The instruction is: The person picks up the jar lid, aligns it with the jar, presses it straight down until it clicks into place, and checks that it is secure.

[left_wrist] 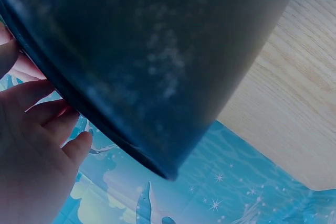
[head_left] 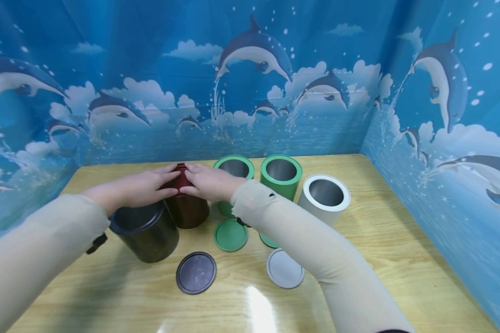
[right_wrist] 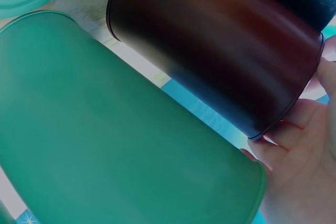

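Observation:
A dark red cylindrical can (head_left: 188, 212) stands at the back left of the table, with a red lid (head_left: 181, 179) on its top. My left hand (head_left: 143, 187) rests on the lid from the left, fingers extended. From the right, my right hand (head_left: 212, 181) lies on the same lid, its fingers stretched out too. In the right wrist view, that hand (right_wrist: 302, 150) is at the top rim of the red can (right_wrist: 210, 45). A larger black can (head_left: 150, 238), without a lid, stands under my left wrist and fills much of the left wrist view.
Two lidless green cans (head_left: 281, 187) and a lidless white can (head_left: 310, 206) stand to the right. In front lie a black lid (head_left: 196, 273), a green lid (head_left: 231, 235), a grey-white lid (head_left: 285, 268) and another green lid (head_left: 267, 240), partly hidden. Dolphin-printed curtains (head_left: 150, 69) border the table.

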`<state>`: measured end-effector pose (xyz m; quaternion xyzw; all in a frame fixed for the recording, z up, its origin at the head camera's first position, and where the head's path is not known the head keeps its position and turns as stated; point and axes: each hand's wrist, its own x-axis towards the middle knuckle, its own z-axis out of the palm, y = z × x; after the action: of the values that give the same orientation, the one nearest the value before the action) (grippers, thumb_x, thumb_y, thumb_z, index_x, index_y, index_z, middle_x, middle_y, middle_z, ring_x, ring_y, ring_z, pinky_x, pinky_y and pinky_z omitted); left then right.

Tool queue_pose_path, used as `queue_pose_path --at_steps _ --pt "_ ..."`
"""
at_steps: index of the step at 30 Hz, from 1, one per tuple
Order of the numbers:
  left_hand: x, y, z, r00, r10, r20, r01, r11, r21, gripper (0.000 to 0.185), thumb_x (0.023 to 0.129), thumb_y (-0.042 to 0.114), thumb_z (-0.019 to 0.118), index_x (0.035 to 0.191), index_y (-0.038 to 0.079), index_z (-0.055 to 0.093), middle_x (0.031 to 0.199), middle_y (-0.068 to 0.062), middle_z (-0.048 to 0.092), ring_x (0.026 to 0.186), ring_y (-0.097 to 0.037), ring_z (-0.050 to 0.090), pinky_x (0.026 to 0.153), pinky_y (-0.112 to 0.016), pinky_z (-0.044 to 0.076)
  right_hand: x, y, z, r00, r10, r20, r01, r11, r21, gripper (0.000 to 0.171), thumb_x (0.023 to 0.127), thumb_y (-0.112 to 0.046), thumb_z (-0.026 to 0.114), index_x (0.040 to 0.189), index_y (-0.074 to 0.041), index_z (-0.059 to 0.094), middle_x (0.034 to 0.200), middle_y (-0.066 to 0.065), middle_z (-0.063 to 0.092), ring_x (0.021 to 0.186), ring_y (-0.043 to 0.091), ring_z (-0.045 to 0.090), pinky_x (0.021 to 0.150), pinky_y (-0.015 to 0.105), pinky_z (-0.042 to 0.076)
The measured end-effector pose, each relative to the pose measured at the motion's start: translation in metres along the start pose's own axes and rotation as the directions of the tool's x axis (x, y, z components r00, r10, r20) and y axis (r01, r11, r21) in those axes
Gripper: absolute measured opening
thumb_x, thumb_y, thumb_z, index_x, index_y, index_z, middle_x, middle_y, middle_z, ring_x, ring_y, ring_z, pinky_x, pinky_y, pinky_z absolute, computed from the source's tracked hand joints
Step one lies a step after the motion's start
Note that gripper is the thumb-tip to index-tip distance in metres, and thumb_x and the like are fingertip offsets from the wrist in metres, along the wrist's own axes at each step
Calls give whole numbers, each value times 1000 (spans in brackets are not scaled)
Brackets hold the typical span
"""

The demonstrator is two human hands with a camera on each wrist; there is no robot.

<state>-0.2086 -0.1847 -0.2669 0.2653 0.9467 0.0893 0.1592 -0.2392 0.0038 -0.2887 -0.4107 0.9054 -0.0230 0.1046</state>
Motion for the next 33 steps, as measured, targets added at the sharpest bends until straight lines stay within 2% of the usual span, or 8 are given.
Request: queue_pose_path --at_steps 20,33 --pt "2 -2 0 999 -10 36 9 1000 15 65 98 42 41 146 2 24 151 -26 12 134 -45 18 105 -59 20 0 -2 0 999 13 36 -11 998 -65 60 100 -45 27 150 -12 18 156 6 9 141 17 8 112 27 15" --pt "3 -2 -4 998 -8 61 9 1000 -18 63 98 38 45 145 0 26 150 -27 11 132 -47 21 104 -59 21 2 -4 0 997 22 69 -14 993 -121 60 101 -45 24 150 -12 16 156 6 8 142 18 7 112 28 15"
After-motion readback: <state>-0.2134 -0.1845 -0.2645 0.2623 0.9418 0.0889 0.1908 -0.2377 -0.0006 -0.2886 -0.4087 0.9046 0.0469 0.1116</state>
